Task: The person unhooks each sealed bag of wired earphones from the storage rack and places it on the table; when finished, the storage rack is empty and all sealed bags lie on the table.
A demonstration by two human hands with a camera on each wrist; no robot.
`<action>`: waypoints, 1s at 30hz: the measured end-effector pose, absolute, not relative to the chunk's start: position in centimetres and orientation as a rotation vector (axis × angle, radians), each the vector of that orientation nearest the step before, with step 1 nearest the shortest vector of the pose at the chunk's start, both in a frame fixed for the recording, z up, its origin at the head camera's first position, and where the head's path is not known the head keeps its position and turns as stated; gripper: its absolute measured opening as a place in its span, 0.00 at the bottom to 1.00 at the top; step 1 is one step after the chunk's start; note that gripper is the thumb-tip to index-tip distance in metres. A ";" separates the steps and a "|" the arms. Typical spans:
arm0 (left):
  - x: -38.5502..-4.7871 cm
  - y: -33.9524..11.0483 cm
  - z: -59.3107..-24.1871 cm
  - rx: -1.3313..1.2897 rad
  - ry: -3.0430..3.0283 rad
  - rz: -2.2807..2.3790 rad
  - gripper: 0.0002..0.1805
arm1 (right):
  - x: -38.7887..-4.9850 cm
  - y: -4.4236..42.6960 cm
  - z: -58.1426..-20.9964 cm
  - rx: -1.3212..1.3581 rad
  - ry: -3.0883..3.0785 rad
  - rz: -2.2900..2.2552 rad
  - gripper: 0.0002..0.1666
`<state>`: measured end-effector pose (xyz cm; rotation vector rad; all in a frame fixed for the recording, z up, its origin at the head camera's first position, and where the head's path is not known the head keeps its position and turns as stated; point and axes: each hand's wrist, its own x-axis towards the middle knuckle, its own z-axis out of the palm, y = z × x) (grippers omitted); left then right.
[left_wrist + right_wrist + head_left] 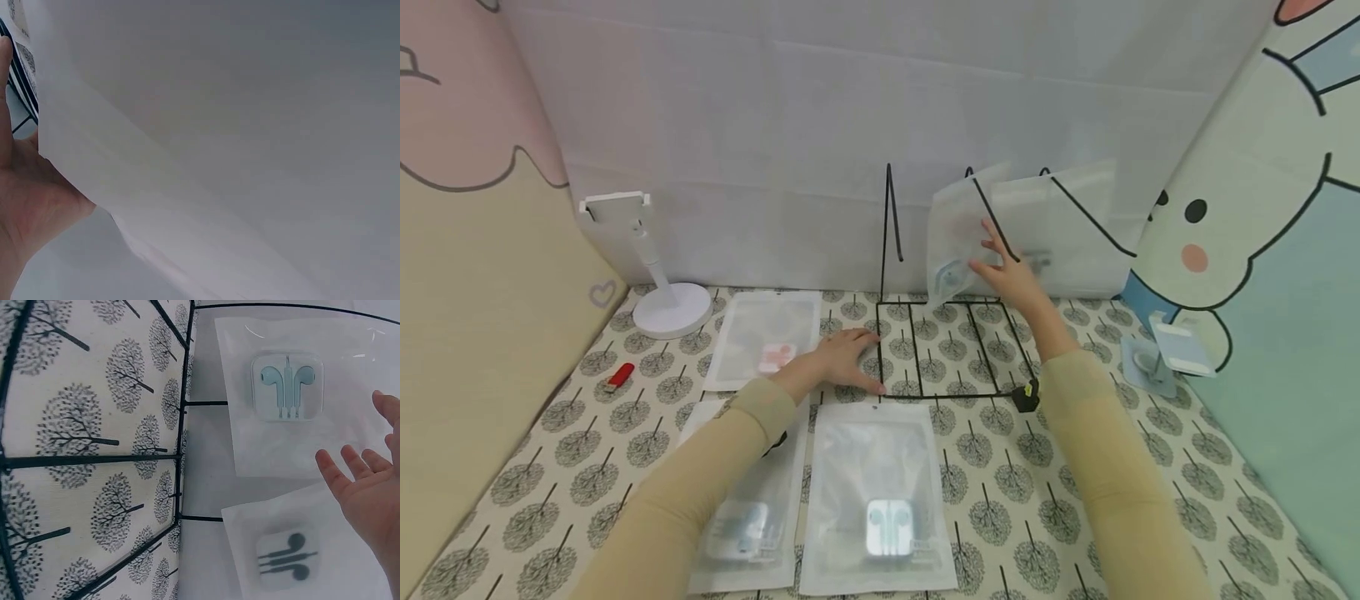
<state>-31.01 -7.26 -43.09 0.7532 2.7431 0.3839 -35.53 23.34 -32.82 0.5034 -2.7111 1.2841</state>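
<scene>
A black wire display rack (955, 396) with upright hooks stands at the back of the table. From its middle hook hangs a frosted bag (951, 221); its pale blue earphones (288, 387) show in the right wrist view. A second bag (1086, 196), with dark earphones (289, 557), hangs on the right hook. My right hand (1011, 273) is beside the blue-earphone bag, fingers spread and gripping nothing visible. My left hand (844, 358) touches the left side of the rack's base, fingers loosely extended. A whitish sheet (206, 137) fills most of the left wrist view.
Several frosted bags lie flat: one with pink earphones (777, 357), one at front left (737, 500) partly under my left arm, one with pale blue earphones (889, 527). White phone stand (672, 311) and red USB stick (620, 377) stand left, another small stand (1150, 367) right.
</scene>
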 end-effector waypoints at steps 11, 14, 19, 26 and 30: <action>-31.0 -7.3 -43.1 0.760 2.737 0.363 0.58 | -37.3 22.7 -31.4 0.399 -2.581 1.377 0.46; -31.0 -7.2 -43.1 0.764 2.728 0.351 0.59 | -37.5 22.7 -31.4 0.373 -2.527 1.420 0.49; -31.0 -7.0 -42.9 0.757 2.730 0.354 0.59 | -37.9 23.0 -31.6 0.317 -2.369 1.521 0.50; -30.9 -6.8 -42.9 0.761 2.727 0.340 0.58 | -37.1 23.3 -32.1 0.249 -2.181 1.655 0.38; -30.9 -6.7 -42.9 0.758 2.726 0.342 0.59 | -35.9 23.3 -32.2 0.253 -2.145 1.621 0.24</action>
